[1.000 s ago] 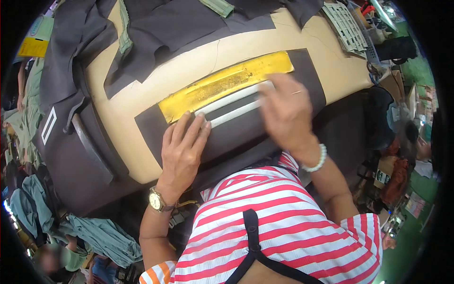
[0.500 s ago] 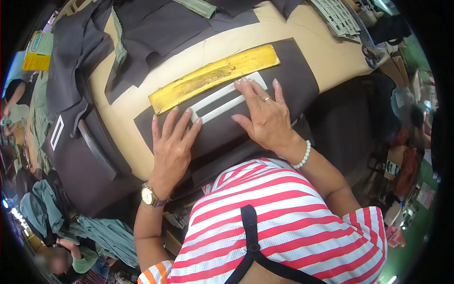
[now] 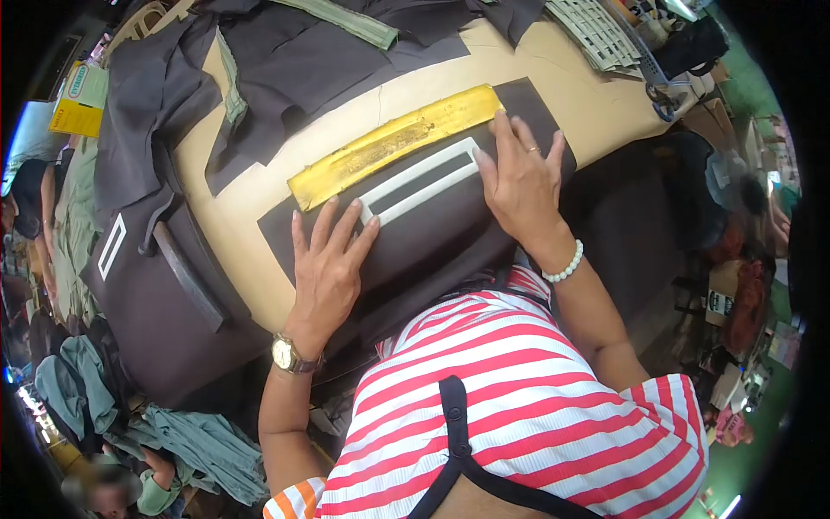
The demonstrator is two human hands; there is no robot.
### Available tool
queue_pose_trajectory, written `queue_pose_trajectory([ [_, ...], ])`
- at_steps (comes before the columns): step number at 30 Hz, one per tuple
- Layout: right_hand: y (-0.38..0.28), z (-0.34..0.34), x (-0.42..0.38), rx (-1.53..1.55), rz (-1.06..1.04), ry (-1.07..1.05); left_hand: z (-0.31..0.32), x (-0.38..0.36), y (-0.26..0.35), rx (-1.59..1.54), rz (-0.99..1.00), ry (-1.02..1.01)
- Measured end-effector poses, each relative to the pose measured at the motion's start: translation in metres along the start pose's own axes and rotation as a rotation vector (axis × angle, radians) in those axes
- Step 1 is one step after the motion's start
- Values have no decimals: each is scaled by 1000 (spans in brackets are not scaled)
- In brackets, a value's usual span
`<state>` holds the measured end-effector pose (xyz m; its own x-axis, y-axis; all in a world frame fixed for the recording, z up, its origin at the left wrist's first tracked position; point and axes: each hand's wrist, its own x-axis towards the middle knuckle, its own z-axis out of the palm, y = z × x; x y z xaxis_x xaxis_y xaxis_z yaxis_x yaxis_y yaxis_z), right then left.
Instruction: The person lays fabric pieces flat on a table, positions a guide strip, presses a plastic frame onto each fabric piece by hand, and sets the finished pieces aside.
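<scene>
A dark fabric piece (image 3: 432,246) lies over the front of the padded tan board. On it rests a white rectangular frame (image 3: 419,205) with a long slot through its middle. Just beyond lies a worn yellow strip (image 3: 398,138), roughly parallel to the frame. My left hand (image 3: 327,281) lies spread, fingertips at the frame's left end and close to the strip's near edge. My right hand (image 3: 525,182) is also spread, its thumb by the frame's right end and its fingertips at the strip's right end.
More dark fabric (image 3: 285,78) covers the back of the tan board (image 3: 216,164). At left are a dark curved bar (image 3: 186,277) and another white frame (image 3: 111,246) on dark cloth. A slatted stack (image 3: 592,39) and scissors (image 3: 664,105) sit at the back right. People are at the left edge.
My right hand has moved off the white frame, to the right and away from me, to the yellow strip's right end. My left hand keeps its place at the frame's left end.
</scene>
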<state>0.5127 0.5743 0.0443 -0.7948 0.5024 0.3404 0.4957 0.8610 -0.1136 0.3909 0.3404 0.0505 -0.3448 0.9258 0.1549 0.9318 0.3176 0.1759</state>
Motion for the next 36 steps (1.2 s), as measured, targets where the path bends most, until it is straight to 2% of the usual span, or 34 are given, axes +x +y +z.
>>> queue_pose_trajectory([
  [1,-5,-3,4,-5,-34,79,0,0,0,-4,-9,-1],
  [3,-33,-21,-1,186,-216,-103,2,0,1,-18,-26,-10],
  [4,-55,-10,-15,186,-360,-30,2,0,2,-15,-27,-13],
  [5,-71,-3,-32,357,-499,-40,0,1,3,-11,-30,-18],
  [6,-84,2,-43,316,-532,-92,-1,2,3,-2,-36,-20],
  [13,-35,1,-43,363,-392,-131,-4,2,26,166,-92,-46],
  [20,9,-6,-31,202,-201,-83,-3,-3,42,311,-136,-84],
  [23,32,-1,-22,36,-108,-3,-3,-5,38,267,-161,-16],
  [25,54,-2,-4,-70,-25,14,-8,-10,26,60,-238,43],
  [26,56,0,7,-44,-45,32,-8,-14,19,-52,-267,71],
  [28,54,5,28,-1,-89,64,4,-19,10,-81,-413,253],
  [30,30,7,50,276,-281,-23,13,-10,12,-122,-609,463],
  [32,5,28,57,404,-476,-74,25,-9,12,-46,-682,426],
  [34,-5,40,56,453,-506,-151,33,-13,8,93,-710,310],
  [36,8,33,55,397,-442,-150,34,-14,8,59,-751,304],
])
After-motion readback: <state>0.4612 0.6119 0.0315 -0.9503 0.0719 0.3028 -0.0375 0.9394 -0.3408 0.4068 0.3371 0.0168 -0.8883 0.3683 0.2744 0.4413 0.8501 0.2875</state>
